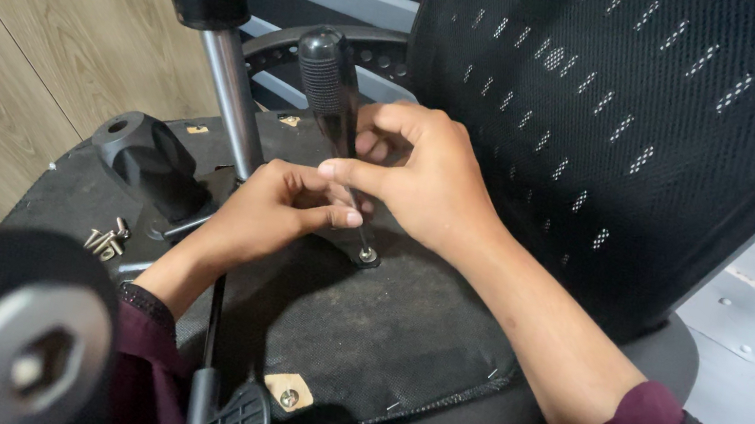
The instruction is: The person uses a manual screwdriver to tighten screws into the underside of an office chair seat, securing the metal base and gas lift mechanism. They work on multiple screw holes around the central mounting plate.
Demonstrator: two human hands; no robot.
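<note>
An office chair lies upturned, its black fabric seat underside (381, 326) facing me. A screwdriver with a black ribbed handle (327, 77) stands nearly upright, its tip on a silver bolt (368, 256) in a black bracket. My right hand (426, 184) is closed around the screwdriver's shaft just below the handle. My left hand (274, 212) reaches in from the lower left, thumb and fingers pinching the lower shaft close to the bolt. Both sleeves are maroon.
The chrome gas-lift column (233, 103) rises left of my hands. The black mesh backrest (635, 130) fills the right side. Several loose silver bolts (106, 241) lie on the mechanism plate. A blurred castor (32, 356) sits at lower left, a black lever paddle (235, 423) below.
</note>
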